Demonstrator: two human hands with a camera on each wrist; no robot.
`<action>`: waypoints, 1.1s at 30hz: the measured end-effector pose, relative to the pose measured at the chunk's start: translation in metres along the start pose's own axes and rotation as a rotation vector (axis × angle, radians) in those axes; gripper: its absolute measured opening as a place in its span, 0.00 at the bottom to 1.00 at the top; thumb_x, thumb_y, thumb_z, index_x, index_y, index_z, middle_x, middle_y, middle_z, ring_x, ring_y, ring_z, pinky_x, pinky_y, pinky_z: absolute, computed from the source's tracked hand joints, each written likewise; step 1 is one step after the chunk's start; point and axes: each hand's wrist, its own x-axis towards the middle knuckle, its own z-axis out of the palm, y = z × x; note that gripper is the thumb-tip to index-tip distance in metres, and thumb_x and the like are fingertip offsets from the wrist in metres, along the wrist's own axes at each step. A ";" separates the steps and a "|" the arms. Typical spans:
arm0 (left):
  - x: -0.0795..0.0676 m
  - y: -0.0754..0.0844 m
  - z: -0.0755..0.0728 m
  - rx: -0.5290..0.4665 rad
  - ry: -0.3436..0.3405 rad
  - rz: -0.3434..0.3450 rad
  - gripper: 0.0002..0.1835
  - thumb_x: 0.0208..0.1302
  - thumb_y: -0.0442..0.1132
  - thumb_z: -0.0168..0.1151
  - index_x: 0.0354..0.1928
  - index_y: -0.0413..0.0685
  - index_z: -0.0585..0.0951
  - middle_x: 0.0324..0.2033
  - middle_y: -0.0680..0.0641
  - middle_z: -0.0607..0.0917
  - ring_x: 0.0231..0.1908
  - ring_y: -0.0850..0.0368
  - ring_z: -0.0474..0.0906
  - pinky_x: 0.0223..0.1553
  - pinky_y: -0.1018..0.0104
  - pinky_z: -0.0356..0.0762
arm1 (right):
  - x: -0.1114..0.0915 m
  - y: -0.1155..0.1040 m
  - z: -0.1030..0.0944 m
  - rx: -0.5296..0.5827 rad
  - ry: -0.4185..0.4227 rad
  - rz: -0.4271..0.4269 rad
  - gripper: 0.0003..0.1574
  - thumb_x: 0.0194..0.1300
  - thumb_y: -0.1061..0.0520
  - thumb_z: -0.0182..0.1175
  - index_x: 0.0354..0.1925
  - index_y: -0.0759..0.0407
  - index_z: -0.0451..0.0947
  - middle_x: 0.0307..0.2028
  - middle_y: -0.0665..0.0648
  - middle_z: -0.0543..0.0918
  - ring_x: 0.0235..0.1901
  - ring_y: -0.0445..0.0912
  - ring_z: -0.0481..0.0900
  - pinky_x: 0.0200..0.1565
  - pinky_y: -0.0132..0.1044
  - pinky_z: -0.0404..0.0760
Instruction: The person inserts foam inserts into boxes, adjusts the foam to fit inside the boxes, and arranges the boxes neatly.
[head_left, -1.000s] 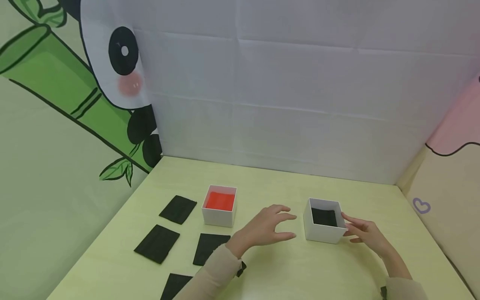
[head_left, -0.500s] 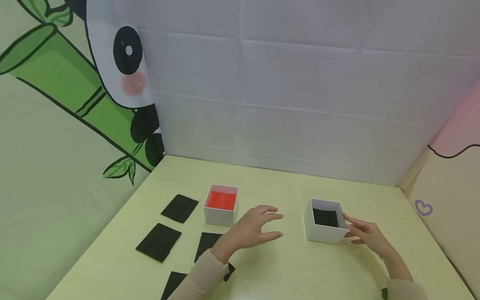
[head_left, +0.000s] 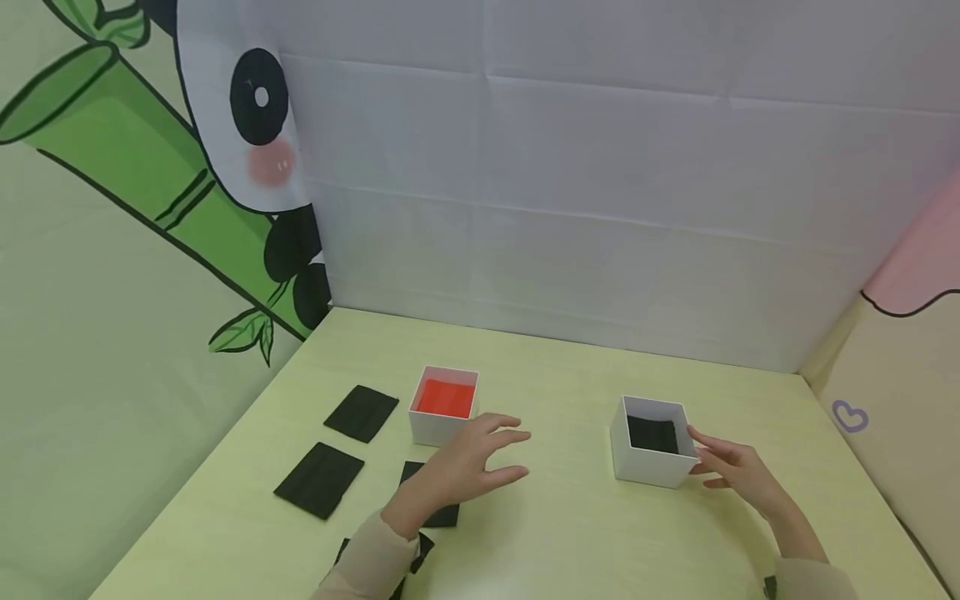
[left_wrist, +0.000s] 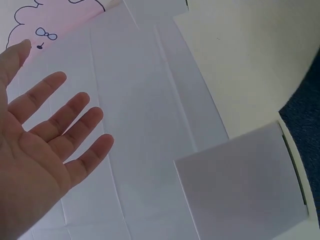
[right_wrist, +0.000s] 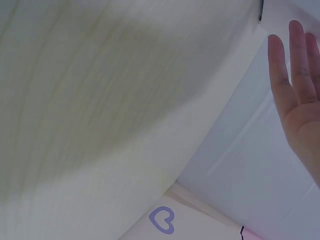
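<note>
My left hand (head_left: 461, 458) hangs in the air over the table with its fingers spread and nothing in them. It overlaps the near corner of a white box (head_left: 429, 430) that has a red sheet (head_left: 447, 398) inside. In the left wrist view the left palm (left_wrist: 35, 155) shows with fingers apart. Farther right, my right hand (head_left: 738, 475) rests its fingertips at the right side of another white box (head_left: 651, 469). A black sheet (head_left: 652, 434) lies in that box. Straight fingers of the right hand (right_wrist: 300, 90) show in the right wrist view.
Several black square sheets lie on the table's left part, among them one at the back (head_left: 362, 413) and one nearer (head_left: 319, 481). Others are partly hidden by the left arm. A pale cloth backdrop (head_left: 525, 200) stands behind the table (head_left: 555, 542).
My left hand has moved left, away from the box with the black sheet and towards the one with the red sheet. My right hand has stayed at its box.
</note>
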 end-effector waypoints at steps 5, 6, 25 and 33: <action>-0.016 -0.005 -0.002 -0.013 -0.054 -0.068 0.22 0.58 0.49 0.59 0.53 0.50 0.76 0.52 0.49 0.74 0.53 0.54 0.67 0.51 0.57 0.66 | 0.000 0.002 0.000 0.007 -0.012 -0.018 0.26 0.67 0.61 0.48 0.60 0.68 0.59 0.44 0.33 0.75 0.36 0.46 0.80 0.33 0.42 0.78; -0.019 -0.006 -0.003 -0.012 -0.058 -0.079 0.22 0.58 0.50 0.59 0.53 0.50 0.76 0.52 0.49 0.73 0.53 0.55 0.67 0.51 0.57 0.66 | 0.000 0.002 0.000 0.010 -0.013 -0.021 0.25 0.67 0.61 0.48 0.60 0.67 0.59 0.44 0.33 0.75 0.35 0.46 0.80 0.33 0.42 0.78; -0.063 -0.041 -0.016 0.046 -0.053 -0.163 0.21 0.56 0.52 0.60 0.48 0.48 0.79 0.47 0.50 0.75 0.47 0.55 0.71 0.45 0.55 0.71 | 0.000 -0.006 -0.002 -0.004 -0.026 0.061 0.26 0.67 0.58 0.48 0.62 0.60 0.59 0.48 0.57 0.77 0.36 0.47 0.80 0.34 0.42 0.78; -0.076 -0.054 -0.020 0.015 -0.108 -0.206 0.21 0.55 0.50 0.62 0.47 0.46 0.79 0.51 0.43 0.72 0.51 0.47 0.67 0.47 0.50 0.67 | 0.001 -0.006 -0.001 -0.038 -0.002 0.092 0.28 0.67 0.57 0.48 0.62 0.64 0.56 0.51 0.72 0.71 0.36 0.48 0.80 0.34 0.42 0.78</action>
